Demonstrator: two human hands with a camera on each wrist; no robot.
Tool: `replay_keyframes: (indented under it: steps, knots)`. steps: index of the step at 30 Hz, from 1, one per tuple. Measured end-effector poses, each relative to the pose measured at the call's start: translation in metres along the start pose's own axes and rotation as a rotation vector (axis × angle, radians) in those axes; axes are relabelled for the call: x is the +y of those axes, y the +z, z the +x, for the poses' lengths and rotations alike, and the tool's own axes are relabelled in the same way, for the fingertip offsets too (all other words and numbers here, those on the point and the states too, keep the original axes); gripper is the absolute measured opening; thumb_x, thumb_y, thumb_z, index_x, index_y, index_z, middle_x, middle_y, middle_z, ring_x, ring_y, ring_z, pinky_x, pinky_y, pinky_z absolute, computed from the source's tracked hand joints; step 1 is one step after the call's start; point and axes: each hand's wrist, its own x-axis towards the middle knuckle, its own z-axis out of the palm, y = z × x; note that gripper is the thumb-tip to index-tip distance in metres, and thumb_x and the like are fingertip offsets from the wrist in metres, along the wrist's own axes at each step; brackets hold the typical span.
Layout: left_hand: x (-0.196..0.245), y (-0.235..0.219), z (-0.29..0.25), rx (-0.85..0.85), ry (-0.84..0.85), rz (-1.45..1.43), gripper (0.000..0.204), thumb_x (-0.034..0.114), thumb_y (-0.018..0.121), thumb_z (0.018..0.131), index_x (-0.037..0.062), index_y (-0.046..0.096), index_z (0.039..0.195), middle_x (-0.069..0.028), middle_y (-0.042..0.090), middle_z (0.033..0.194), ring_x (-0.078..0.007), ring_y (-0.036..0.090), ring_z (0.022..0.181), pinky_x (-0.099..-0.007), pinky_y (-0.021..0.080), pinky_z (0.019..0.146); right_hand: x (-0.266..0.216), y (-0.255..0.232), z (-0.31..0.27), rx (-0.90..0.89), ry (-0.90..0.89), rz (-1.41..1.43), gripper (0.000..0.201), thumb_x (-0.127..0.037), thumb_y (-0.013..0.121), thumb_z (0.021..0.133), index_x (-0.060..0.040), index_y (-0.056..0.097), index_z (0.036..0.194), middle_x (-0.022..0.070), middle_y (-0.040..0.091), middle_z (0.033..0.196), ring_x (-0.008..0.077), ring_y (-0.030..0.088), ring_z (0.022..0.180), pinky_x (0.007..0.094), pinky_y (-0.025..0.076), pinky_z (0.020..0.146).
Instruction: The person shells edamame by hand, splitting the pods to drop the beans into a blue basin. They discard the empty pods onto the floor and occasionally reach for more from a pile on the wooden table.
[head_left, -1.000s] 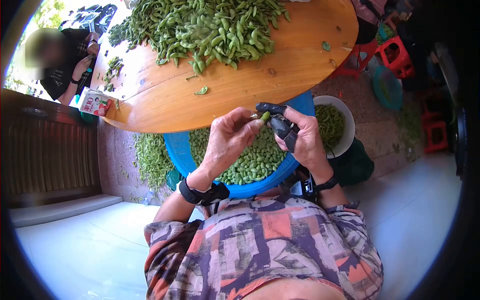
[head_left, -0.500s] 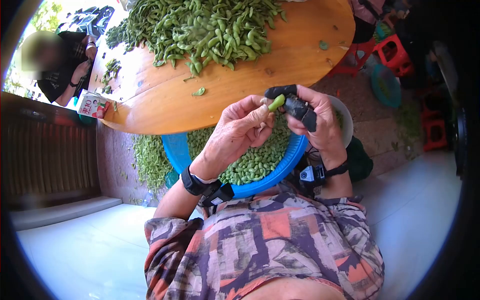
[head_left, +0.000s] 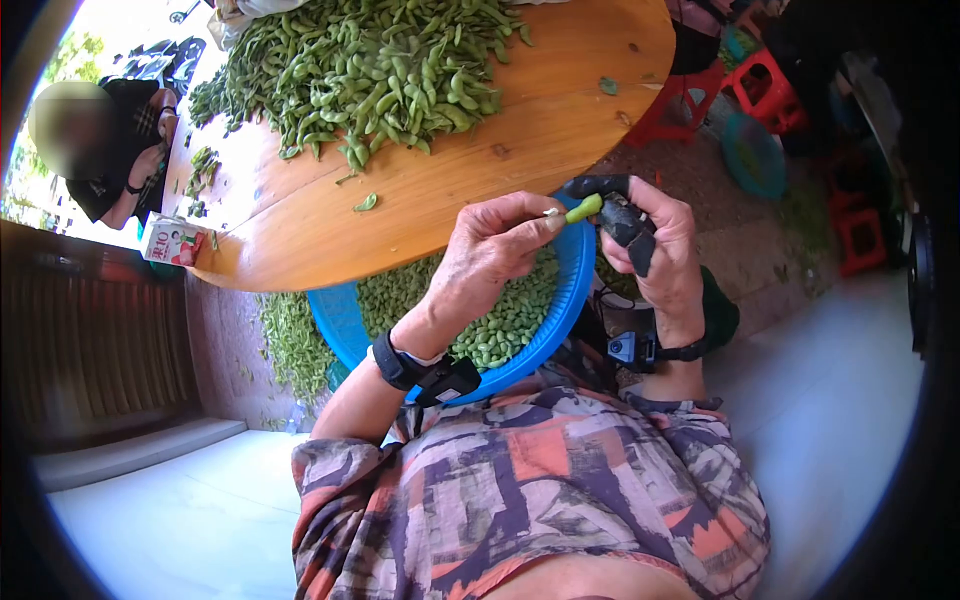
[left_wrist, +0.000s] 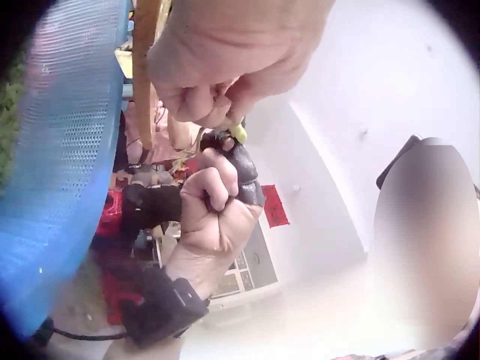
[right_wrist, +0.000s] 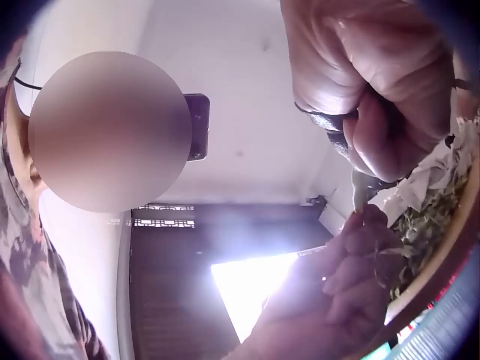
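In the head view my left hand [head_left: 487, 250] pinches one end of a green soybean pod [head_left: 584, 208] between thumb and forefinger. The pod's other end is at the black-covered fingertips of my right hand [head_left: 660, 240], whose thumb and forefinger close on it. The right wrist view has the pod [right_wrist: 359, 192] stretched between both hands. A black cover [left_wrist: 244, 161] wraps the right thumb, and the other right fingers curl in. Below the hands, a blue basket [head_left: 572, 290] holds many shelled green beans [head_left: 490, 340]. A small whitish bit shows at the left fingertips.
A wooden table [head_left: 440, 215] bears a large heap of pods [head_left: 350, 80], a loose leaf [head_left: 366, 202] and a juice carton [head_left: 172, 240]. Another person [head_left: 125, 150] sits at its left. Empty pods [head_left: 295, 340] lie on the floor; red stools [head_left: 765, 90] stand right.
Both hands have moved right, away from over the basket's middle. The pod between them shows longer than a second ago. The head view has shifted, so the table appears further left.
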Motion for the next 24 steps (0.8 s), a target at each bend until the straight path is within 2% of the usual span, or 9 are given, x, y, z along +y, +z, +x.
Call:
replay_keyframes:
  steps: [2, 4, 7, 9, 12, 14, 17, 22, 24]
  knots:
    - [-0.002, 0.018, 0.007, 0.042, -0.004, -0.023, 0.018, 0.017, 0.059, 0.097, 0.0014, 0.066, 0.104, 0.0048, 0.050, 0.069, -0.0033, 0.040, 0.054, -0.0192, 0.032, 0.050, -0.004, -0.005, -0.006, 0.117, -0.070, 0.090, 0.028, -0.019, 0.045, 0.099, 0.0021, 0.062, 0.103, -0.0030, 0.051, 0.063, 0.0016, 0.045, 0.052, 0.0183, 0.034, 0.046]
    - [-0.009, 0.032, 0.019, -0.061, 0.042, 0.047, 0.022, 0.019, 0.056, 0.100, 0.0013, 0.064, 0.108, 0.0029, 0.055, 0.078, -0.0061, 0.048, 0.060, -0.0195, 0.039, 0.056, -0.004, -0.028, -0.015, 0.260, -0.186, 0.002, 0.033, -0.027, 0.047, 0.099, 0.0023, 0.062, 0.103, -0.0018, 0.051, 0.063, 0.0023, 0.044, 0.052, 0.0191, 0.033, 0.045]
    - [-0.025, 0.053, 0.032, -0.261, 0.070, -0.188, 0.030, 0.024, 0.056, 0.100, 0.0021, 0.058, 0.120, -0.0012, 0.058, 0.093, -0.0085, 0.054, 0.073, -0.0216, 0.044, 0.064, -0.038, -0.038, -0.028, 0.297, -0.208, 0.061, 0.030, -0.026, 0.049, 0.098, 0.0014, 0.061, 0.097, -0.0021, 0.050, 0.062, 0.0018, 0.044, 0.051, 0.0189, 0.033, 0.046]
    - [-0.034, 0.057, 0.033, -0.355, 0.056, 0.108, 0.041, 0.028, 0.060, 0.098, 0.0033, 0.050, 0.129, -0.0042, 0.057, 0.106, -0.0082, 0.054, 0.083, -0.0239, 0.046, 0.070, -0.042, -0.047, -0.034, 0.274, -0.206, -0.012, 0.028, -0.025, 0.053, 0.095, 0.0021, 0.062, 0.098, -0.0021, 0.052, 0.065, 0.0013, 0.044, 0.052, 0.0186, 0.033, 0.046]
    - [-0.027, 0.041, 0.029, -0.158, 0.061, 0.229, 0.049, 0.029, 0.066, 0.094, 0.0036, 0.047, 0.131, -0.0030, 0.057, 0.105, -0.0065, 0.053, 0.084, -0.0234, 0.046, 0.069, -0.020, -0.049, -0.033, 0.254, -0.014, -0.068, 0.024, -0.018, 0.056, 0.092, 0.0018, 0.063, 0.105, -0.0016, 0.055, 0.071, 0.0010, 0.043, 0.052, 0.0182, 0.032, 0.046]
    - [-0.015, 0.032, 0.019, -0.109, 0.126, 0.188, 0.043, 0.027, 0.072, 0.089, 0.0020, 0.054, 0.118, 0.0006, 0.058, 0.093, -0.0057, 0.050, 0.076, -0.0219, 0.044, 0.065, -0.015, -0.028, -0.027, 0.216, 0.009, -0.319, 0.015, -0.004, 0.055, 0.091, -0.0005, 0.066, 0.099, -0.0018, 0.058, 0.073, 0.0022, 0.050, 0.066, 0.0198, 0.041, 0.057]
    - [-0.006, 0.019, 0.007, 0.012, 0.232, 0.791, 0.031, 0.024, 0.080, 0.080, -0.0004, 0.060, 0.083, 0.0015, 0.049, 0.060, -0.0063, 0.041, 0.059, -0.0257, 0.040, 0.054, -0.009, 0.001, -0.024, 0.054, 0.091, -0.221, 0.018, 0.000, 0.058, 0.085, 0.0007, 0.067, 0.101, -0.0003, 0.062, 0.078, 0.0053, 0.054, 0.074, 0.0233, 0.045, 0.067]
    - [-0.014, -0.009, -0.014, 0.083, 0.339, 0.910, 0.025, 0.017, 0.077, 0.082, -0.0001, 0.060, 0.074, -0.0063, 0.045, 0.056, -0.0075, 0.042, 0.055, -0.0289, 0.039, 0.051, 0.005, 0.022, -0.017, -0.045, 0.064, -0.232, 0.016, 0.000, 0.060, 0.085, 0.0005, 0.066, 0.100, 0.0062, 0.065, 0.077, 0.0076, 0.053, 0.070, 0.0253, 0.045, 0.064]
    - [-0.019, -0.023, -0.023, 0.063, 0.316, 0.917, 0.021, 0.017, 0.071, 0.087, -0.0002, 0.063, 0.078, -0.0068, 0.048, 0.056, -0.0083, 0.042, 0.054, -0.0289, 0.039, 0.050, 0.013, 0.031, -0.014, -0.080, -0.064, -0.403, 0.015, 0.001, 0.058, 0.084, 0.0004, 0.066, 0.097, 0.0069, 0.061, 0.072, 0.0084, 0.052, 0.066, 0.0269, 0.043, 0.061]
